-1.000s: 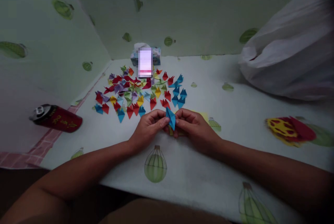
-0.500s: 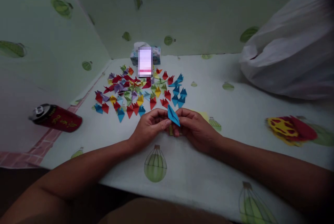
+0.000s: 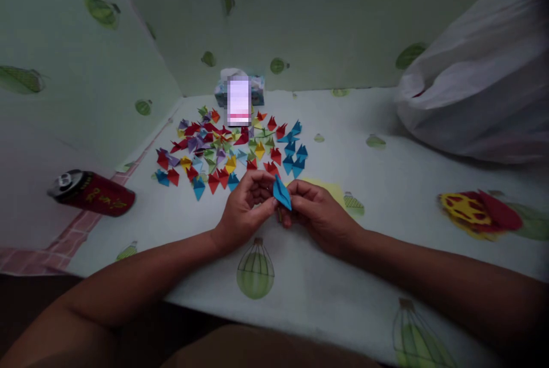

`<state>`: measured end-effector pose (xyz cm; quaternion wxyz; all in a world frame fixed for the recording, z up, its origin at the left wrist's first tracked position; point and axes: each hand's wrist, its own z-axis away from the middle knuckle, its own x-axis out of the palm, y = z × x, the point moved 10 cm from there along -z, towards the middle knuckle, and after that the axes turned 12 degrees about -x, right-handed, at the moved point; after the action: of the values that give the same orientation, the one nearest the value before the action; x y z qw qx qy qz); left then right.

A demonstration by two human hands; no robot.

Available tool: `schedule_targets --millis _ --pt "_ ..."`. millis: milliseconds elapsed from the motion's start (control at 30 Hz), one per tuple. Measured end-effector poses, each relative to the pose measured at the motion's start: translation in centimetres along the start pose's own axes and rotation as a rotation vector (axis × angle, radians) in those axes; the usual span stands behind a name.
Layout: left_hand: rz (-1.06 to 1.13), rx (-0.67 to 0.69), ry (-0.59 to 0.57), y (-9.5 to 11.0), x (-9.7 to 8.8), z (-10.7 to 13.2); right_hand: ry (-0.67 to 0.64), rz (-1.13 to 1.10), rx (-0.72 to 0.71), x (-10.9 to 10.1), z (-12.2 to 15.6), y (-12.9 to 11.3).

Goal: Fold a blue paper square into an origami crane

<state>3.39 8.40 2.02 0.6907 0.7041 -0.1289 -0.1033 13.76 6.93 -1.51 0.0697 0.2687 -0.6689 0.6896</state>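
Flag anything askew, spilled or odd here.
The can at far left looks steeply tilted, though the wall corner leans too, so the wide view may cause that. The bright screen is pixelated, unlike its surroundings. I see no spill.

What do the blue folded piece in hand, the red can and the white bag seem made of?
Blue folded piece: probably matte paper, given crisp, flat creases.
Red can: likely metal with a printed finish; tab on top.
White bag: apparently thin plastic, slight sheen, soft wrinkles.
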Motion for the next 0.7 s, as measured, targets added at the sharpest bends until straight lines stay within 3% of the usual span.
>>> schedule_targets --millis 200,333,700 --pt "0.001 0.038 0.050 0.7 -0.4 0.1 -0.087 0.174 -0.116 0.4 0.1 -1.3" --pt "-0.044 0.067 0.100 1.0 -0.8 0.1 -0.050 0.265 -0.212 -0.1 0.1 -2.5" --pt "-0.383 0.347 0.130 3.2 0.1 1.7 -0.038 0.424 -0.320 -0.2 0.5 -3.6"
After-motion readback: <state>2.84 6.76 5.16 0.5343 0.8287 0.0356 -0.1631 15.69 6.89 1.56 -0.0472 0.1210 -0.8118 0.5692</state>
